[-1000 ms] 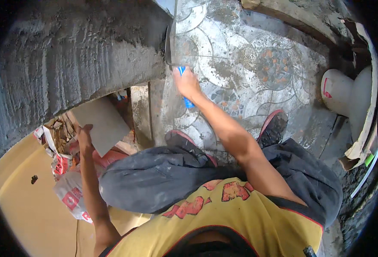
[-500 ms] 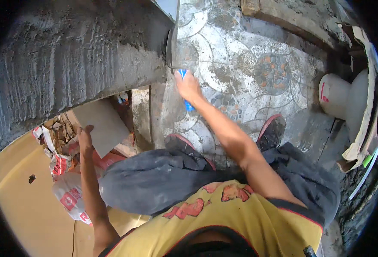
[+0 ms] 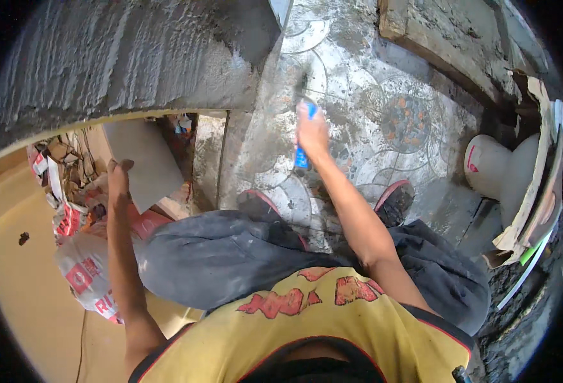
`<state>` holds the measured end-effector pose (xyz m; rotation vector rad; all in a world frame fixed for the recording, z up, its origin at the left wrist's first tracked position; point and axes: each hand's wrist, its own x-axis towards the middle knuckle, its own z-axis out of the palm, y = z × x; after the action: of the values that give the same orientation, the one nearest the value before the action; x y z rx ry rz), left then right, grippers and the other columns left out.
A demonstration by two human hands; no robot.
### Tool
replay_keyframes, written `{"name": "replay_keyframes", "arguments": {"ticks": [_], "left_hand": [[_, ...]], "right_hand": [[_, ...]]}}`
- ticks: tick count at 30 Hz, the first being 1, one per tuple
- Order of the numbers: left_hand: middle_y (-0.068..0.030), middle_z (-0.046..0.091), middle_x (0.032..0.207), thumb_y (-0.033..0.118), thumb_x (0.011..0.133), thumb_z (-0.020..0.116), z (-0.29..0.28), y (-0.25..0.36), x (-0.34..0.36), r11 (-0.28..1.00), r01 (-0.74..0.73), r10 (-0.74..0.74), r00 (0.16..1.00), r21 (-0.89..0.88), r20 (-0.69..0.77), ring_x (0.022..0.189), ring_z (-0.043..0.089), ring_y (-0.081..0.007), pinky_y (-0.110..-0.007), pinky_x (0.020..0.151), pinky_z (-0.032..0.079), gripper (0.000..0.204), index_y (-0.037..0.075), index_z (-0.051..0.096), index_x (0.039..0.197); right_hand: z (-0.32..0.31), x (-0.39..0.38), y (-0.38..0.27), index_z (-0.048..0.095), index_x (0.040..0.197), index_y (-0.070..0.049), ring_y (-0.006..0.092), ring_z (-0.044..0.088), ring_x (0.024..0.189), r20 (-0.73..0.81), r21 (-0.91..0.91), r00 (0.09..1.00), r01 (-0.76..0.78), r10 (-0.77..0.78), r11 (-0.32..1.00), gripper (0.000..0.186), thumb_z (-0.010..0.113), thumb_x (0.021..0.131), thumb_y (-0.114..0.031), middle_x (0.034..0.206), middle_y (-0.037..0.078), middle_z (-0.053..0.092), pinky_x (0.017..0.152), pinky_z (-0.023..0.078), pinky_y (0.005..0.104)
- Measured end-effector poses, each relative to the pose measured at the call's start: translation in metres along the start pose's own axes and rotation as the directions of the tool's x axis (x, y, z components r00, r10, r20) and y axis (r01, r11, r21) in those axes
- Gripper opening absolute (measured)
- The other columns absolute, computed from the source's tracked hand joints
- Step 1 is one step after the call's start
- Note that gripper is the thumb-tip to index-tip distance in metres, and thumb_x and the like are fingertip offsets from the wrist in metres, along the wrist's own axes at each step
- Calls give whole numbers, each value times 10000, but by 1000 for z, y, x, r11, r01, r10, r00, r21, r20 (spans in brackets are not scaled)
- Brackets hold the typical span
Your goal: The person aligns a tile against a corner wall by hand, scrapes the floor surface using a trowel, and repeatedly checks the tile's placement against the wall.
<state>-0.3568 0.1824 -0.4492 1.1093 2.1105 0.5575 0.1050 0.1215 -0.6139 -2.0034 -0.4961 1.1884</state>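
Observation:
My right hand is closed around the blue handle of a trowel. Motion smears the trowel's blade, which points away from me over the patterned floor. Low on the left, my left hand grips the edge of a pale grey square tile, fingers mostly hidden behind it. Just beyond the tile rises a surface coated in wet grey mortar, ridged with trowel marks on its left part and smoother near its right corner.
Plastic bags and scraps lie by my left arm on a yellowish surface. My shoes stand on mosaic flooring. At right are a white rounded fixture and torn cardboard. A wooden board lies at far right.
My right hand has swung the trowel away from the mortar's corner, to the right over the floor. The left hand still holds the tile; the whole view has shifted slightly.

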Motion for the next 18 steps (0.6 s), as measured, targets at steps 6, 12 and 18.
{"name": "replay_keyframes", "arguments": {"ticks": [6, 12, 18], "left_hand": [[-149, 612, 934, 178, 777, 581, 22, 25, -9, 996, 45, -41, 998, -73, 52, 807, 598, -257, -371, 699, 495, 365, -39, 535, 1066], [-144, 620, 945, 155, 768, 565, 16, 32, -27, 996, 43, -42, 999, -73, 24, 809, 613, -242, -350, 695, 502, 385, -60, 548, 1087], [-135, 647, 918, 122, 767, 550, 29, 44, -19, 995, -80, 76, 994, 58, 74, 781, 627, -231, -345, 717, 511, 358, -64, 606, 1067]], "right_hand": [[17, 22, 30, 536, 1075, 64, 422, 676, 810, 22, -392, 982, 179, -185, 902, 564, 535, 947, -485, 889, 290, 666, 759, 529, 502], [8, -39, -13, 506, 1050, 66, 457, 653, 884, 105, 43, 988, -122, 117, 992, 514, 536, 961, -439, 862, 300, 651, 795, 495, 549], [48, -55, 57, 521, 1067, 35, 460, 663, 830, 176, -361, 962, 261, -210, 895, 499, 512, 970, -455, 909, 292, 662, 723, 520, 537]]}}
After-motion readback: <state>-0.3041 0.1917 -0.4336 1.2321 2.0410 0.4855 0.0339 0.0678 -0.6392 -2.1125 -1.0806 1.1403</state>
